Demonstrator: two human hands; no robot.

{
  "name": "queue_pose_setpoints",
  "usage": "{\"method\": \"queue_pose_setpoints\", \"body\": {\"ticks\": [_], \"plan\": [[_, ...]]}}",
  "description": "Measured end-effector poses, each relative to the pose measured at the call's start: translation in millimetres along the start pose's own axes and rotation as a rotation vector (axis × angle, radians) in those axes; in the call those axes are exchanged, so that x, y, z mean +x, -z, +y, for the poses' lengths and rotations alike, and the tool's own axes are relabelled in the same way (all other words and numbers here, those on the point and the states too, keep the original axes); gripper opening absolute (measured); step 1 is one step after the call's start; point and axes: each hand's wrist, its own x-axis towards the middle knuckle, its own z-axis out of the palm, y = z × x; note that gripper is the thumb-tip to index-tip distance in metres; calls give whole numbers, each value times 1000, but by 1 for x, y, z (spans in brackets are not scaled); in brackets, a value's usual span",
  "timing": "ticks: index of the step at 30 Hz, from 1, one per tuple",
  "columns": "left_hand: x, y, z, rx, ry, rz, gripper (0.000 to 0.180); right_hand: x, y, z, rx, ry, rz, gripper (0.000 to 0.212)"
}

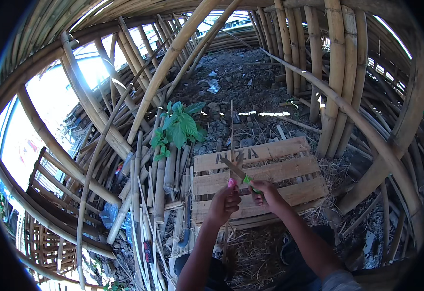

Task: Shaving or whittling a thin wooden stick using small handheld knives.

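The person's two hands meet above a slatted wooden crate (289, 170), both coming in from the lower edge of the view. The right hand (266, 195) has its fingers clamped on the green handle of a knife (237, 171), whose blade points up and to the left. The left hand (224, 203) is just beside it, its fingers closed around a pink-handled tool (231, 183). That tool seems to have a blade of its own slanting up and to the right, so that the two cross over the crate's upper slats; whether they touch cannot be told.

The crate lies on the ground in front of the person's legs, dark lettering on its top slat, with dry straw (265, 257) strewn near the person's feet and along the crate's right side. A broad-leaved green plant (180, 127) grows beyond the crate's upper left corner, among cut bamboo lengths (159, 189) heaped to the left. A crumpled bluish plastic bag (109, 214) lies in that heap, and a woven bamboo basket (42, 237) stands at the far left. Upright bamboo posts (337, 72) line the right side, while leaning poles cross the left. Farther back, a scrap of clear plastic (214, 86) lies on dark, stony ground.
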Motion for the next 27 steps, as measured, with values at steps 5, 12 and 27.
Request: {"method": "queue_pose_setpoints", "body": {"ticks": [5,12,27], "plan": [[-10,11,32,-338,-105,-100,18,20,3,5,-486,261,439,27],[-12,2,17,-6,-25,130,22,22,-10,8,-166,133,-58,30],[8,23,-22,1776,-637,614,10,-27,-62,-31,6,43,15,20]]}}
